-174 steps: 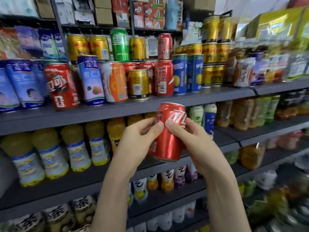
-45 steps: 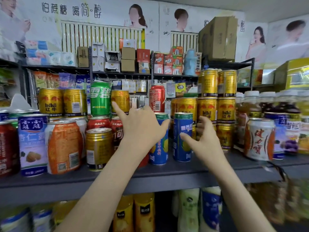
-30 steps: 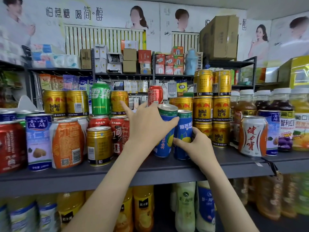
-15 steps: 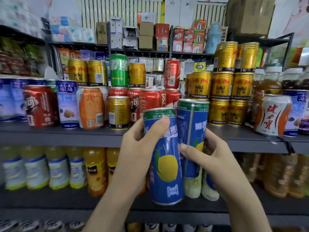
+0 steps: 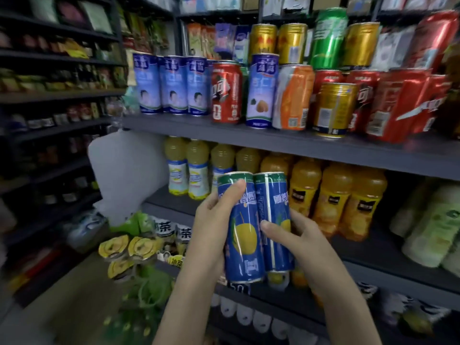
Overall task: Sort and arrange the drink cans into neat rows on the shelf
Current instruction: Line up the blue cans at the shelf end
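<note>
- The left hand (image 5: pixel 211 227) curls round the left blue can (image 5: pixel 245 235); the right hand (image 5: pixel 298 235) curls round the right blue can (image 5: pixel 273 220); neither is shelved.
- The top shelf (image 5: pixel 273 143) looks mixed, though blurred.

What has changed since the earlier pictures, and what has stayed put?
The left hand took hold of the left blue can, the right hand of the right blue can, and lifted both off the shelf, down toward the person. The orange can and short gold can stayed at the shelf front.
</note>
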`<state>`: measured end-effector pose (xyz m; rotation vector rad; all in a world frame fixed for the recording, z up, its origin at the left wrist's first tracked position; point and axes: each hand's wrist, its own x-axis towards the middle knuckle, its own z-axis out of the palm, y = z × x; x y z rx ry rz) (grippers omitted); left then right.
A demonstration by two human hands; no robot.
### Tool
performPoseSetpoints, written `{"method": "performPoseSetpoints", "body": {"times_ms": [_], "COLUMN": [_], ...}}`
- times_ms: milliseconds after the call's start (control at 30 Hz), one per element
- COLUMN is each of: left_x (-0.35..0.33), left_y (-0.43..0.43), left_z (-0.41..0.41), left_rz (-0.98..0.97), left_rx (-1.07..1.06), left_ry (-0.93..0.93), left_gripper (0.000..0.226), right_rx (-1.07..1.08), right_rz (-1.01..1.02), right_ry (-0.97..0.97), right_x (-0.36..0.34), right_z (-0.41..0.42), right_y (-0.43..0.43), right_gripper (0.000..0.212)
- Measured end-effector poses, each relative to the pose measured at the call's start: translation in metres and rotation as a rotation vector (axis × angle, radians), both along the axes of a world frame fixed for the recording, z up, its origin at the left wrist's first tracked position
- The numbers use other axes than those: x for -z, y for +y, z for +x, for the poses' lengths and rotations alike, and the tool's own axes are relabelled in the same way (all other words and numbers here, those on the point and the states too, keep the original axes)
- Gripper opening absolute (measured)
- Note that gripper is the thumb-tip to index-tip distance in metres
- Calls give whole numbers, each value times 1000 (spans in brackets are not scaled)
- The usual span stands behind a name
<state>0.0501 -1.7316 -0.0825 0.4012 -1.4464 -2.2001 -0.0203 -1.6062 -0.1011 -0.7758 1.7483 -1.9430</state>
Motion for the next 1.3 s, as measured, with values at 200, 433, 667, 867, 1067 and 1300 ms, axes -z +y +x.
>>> {"method": "performPoseSetpoints", "body": {"times_ms": [200, 433, 667, 867, 1067, 1300], "left_x": [3, 2, -7, -39, -76, -109], "left_y": [-108, -188, -223, -234, -252, -290], "left_z": [46, 76, 68, 46, 39, 22], "left_rz": [-66, -39, 16, -80, -292, -447], "left_rx": [-47, -78, -70, -17, -29, -47], "left_ry": [-42, -63, -34, 24, 187, 331], "left_gripper": [54, 49, 58, 40, 39, 31], "right_rx": [-18, -27, -56, -80, -60, 70], "right_rz": [-2, -21, -17, -20, -71, -158], "right_ry": [-52, -77, -27, 73, 160, 233], "right_x": [11, 8, -8, -32, -62, -94], "right_z": [46, 79, 68, 39, 13, 0], "right_y": [-110, -191, -228, -233, -235, -241], "right_gripper": [26, 28, 29, 36, 49, 52]}}
